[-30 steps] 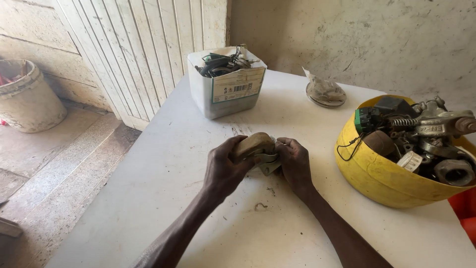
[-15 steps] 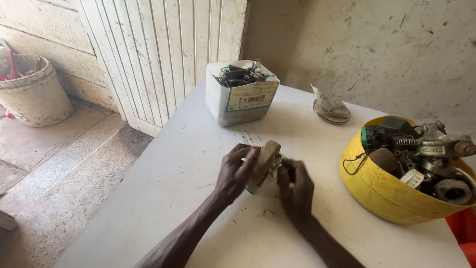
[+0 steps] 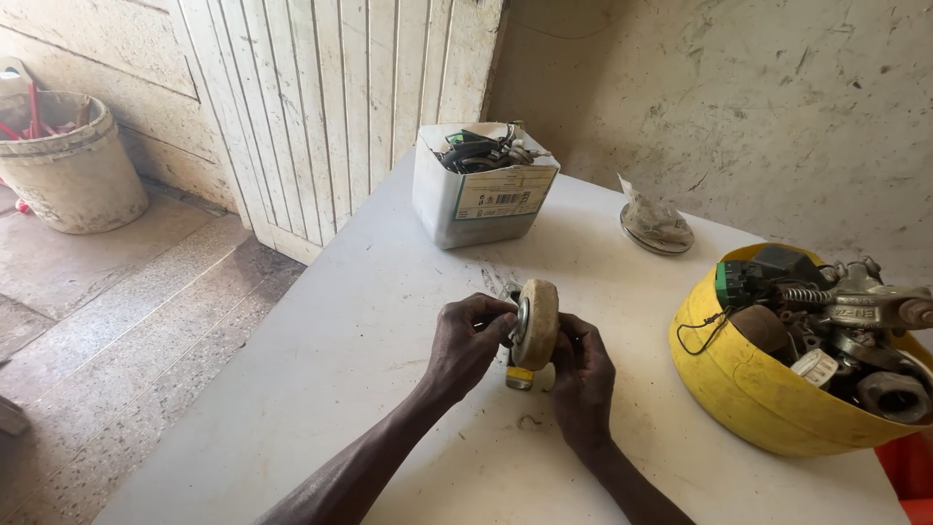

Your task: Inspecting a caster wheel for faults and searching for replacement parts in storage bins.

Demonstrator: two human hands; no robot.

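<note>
At the middle of a white desk [image 3: 321, 369], a person's left hand [image 3: 466, 340] and right hand [image 3: 581, 374] share a narrow grip on a small caster wheel [image 3: 536, 324], propped upright on its bracket so its side faces them. Near the right hand sits a yellow bowl [image 3: 748, 389] of metal parts.

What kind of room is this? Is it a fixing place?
Probably a small repair workshop. A yellow bowl is heaped with metal parts, a cut-open plastic container holds more bits, and both hands hold a worn caster wheel over a plain white table.
</note>
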